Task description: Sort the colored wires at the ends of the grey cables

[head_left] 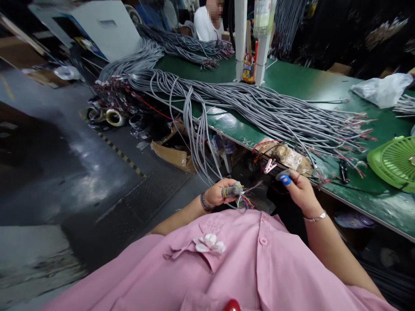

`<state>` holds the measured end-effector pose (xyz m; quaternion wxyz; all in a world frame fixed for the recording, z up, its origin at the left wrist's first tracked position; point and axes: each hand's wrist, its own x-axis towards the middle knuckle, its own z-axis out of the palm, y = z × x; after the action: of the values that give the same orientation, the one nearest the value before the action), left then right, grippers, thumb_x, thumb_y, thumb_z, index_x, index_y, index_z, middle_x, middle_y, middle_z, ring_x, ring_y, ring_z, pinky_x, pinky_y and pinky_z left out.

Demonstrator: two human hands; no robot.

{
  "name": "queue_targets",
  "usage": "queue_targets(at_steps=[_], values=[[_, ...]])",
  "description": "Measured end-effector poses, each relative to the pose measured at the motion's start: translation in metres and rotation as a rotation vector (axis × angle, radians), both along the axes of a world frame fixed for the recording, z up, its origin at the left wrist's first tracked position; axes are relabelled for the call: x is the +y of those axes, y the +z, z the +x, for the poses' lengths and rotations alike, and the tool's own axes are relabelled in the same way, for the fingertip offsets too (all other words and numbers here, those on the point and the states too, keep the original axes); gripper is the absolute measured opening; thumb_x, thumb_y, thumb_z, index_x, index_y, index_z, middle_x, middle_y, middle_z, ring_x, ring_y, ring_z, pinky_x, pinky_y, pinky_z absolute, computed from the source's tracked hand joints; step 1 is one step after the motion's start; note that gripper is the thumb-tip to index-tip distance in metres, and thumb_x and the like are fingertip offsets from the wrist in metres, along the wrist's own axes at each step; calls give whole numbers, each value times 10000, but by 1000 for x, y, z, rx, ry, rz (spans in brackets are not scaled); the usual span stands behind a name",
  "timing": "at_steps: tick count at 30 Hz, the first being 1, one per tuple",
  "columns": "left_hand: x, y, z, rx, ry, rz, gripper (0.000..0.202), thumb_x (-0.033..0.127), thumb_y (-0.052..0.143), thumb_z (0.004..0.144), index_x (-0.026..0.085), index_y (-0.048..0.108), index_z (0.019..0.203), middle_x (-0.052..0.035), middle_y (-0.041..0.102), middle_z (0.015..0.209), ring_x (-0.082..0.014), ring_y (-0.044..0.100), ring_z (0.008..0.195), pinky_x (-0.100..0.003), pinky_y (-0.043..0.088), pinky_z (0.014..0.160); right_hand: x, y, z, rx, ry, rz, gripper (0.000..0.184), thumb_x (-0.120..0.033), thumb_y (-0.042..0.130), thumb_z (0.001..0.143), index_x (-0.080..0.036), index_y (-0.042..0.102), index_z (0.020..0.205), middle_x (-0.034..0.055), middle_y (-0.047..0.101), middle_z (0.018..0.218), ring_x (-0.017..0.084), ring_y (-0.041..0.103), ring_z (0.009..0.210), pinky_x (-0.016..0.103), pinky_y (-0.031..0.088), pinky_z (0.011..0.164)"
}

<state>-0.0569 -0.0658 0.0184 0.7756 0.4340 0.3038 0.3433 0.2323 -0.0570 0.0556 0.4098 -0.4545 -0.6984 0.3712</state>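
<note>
Where the left hand works: low in front of the pink shirt, off the near edge of the green counter, its grip closed around a stripped cable end.
Stripped cable end: held in the left grip, with thin red, blue, green and white wires fanning out to the right; the sheath is mostly hidden by the fingers.
Right hand: apart from the left, at the counter's near edge; thumb and forefinger come close together, but I cannot tell whether this grip has anything in it.
Thumb cover: blue, on the right thumb.
Pink clothespin: between the hands and beyond them, beside a tape-wrapped block on the counter's edge.
Grey cable bundle: stretched along the counter, its stripped red and white ends spread at the right.
Hanging grey cables: looped over the edge, dropping behind the left hand.
Green fan: at the counter's right.
Clear plastic bag: crumpled, beyond the fan.
Co-worker in white: across the counter.
</note>
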Motion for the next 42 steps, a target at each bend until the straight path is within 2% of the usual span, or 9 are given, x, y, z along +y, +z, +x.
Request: queue_targets(at_steps=[3, 6, 10, 14, 20, 26, 30, 37, 42], values=[[8, 5, 2, 90, 117, 185, 486, 588, 754, 680, 118, 631, 711, 30, 488, 484, -33, 346, 368, -180, 232, 373, -3, -24, 10, 201, -187, -250, 359, -529, 614, 860, -182, 627, 769, -32, 470, 543, 98, 362, 465, 229, 287, 434], [15, 11, 14, 173, 164, 289, 474, 583, 726, 722, 117, 644, 755, 32, 502, 523, -41, 385, 416, -178, 297, 417, -1, -44, 3, 326, -152, -483, 494, -647, 558, 839, -172, 625, 722, -55, 375, 483, 68, 217, 399, 224, 146, 382], [23, 18, 38, 204, 237, 319, 452, 568, 670, 788, 117, 645, 794, 38, 487, 531, -48, 390, 439, -182, 311, 435, 18, -56, -16, 523, -104, -601, 586, -735, 509, 811, -165, 628, 744, -73, 325, 466, 58, 149, 404, 211, 135, 373], [35, 21, 55, 181, 252, 317, 407, 524, 634, 837, 118, 640, 806, 42, 473, 524, -49, 377, 433, -187, 302, 433, 37, -57, -29, 607, -63, -621, 563, -721, 555, 795, -163, 610, 746, -63, 358, 484, 63, 212, 423, 206, 162, 381], [56, 16, 70, 161, 261, 312, 381, 497, 631, 849, 123, 608, 782, 45, 478, 516, -48, 378, 427, -188, 280, 432, 47, -68, -37, 627, -266, -423, 486, -648, 619, 796, -172, 574, 712, -26, 488, 553, 58, 249, 429, 213, 169, 385], [67, -4, 76, 141, 170, 275, 420, 532, 670, 799, 114, 631, 788, 51, 458, 506, -46, 355, 429, -188, 271, 430, 57, -66, -41, 921, -148, -687, 473, -614, 718, 726, -178, 536, 743, -43, 482, 576, 59, 338, 451, 184, 233, 375], [71, -12, 75, 149, 139, 261, 448, 549, 654, 807, 102, 646, 792, 49, 451, 504, -40, 338, 420, -187, 249, 422, 60, -63, -46, 1042, -163, -687, 451, -558, 784, 694, -164, 569, 737, -42, 500, 580, 40, 354, 441, 163, 237, 363], [69, -22, 74, 192, 38, 256, 438, 534, 661, 808, 100, 618, 765, 56, 440, 504, -35, 335, 421, -180, 245, 431, 60, -65, -47, 1060, -170, -733, 462, -596, 772, 690, -176, 579, 692, -79, 382, 478, 41, 323, 386, 170, 240, 327], [66, -27, 72, 215, 25, 272, 426, 522, 650, 823, 101, 622, 765, 57, 432, 506, -33, 326, 424, -180, 233, 434, 57, -63, -50, 1114, -157, -772, 456, -614, 740, 715, -175, 631, 768, -59, 461, 506, 40, 334, 378, 163, 223, 311]])
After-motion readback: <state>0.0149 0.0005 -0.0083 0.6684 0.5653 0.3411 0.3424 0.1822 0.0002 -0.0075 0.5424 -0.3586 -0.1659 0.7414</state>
